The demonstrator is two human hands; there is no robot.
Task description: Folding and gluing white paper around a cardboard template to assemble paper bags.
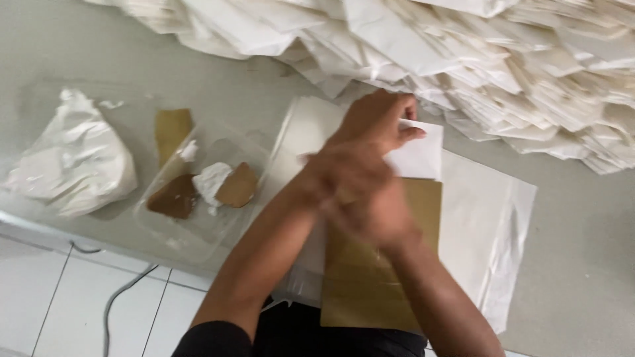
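Where the fingers meet: white paper sheet (420, 155) lies on a brown card (380, 264), its top edge under the fingertips.
Left hand (377, 122): fingers bent, pinching the sheet's upper edge.
Right hand (367, 198): blurred, crossing over the left wrist; grip cannot be told.
Beyond the fingertips: heap of folded white bags (503, 59).
Left of the fingers: clear tray (198, 231) with 2 brown scraps; crumpled plastic bag (73, 162).
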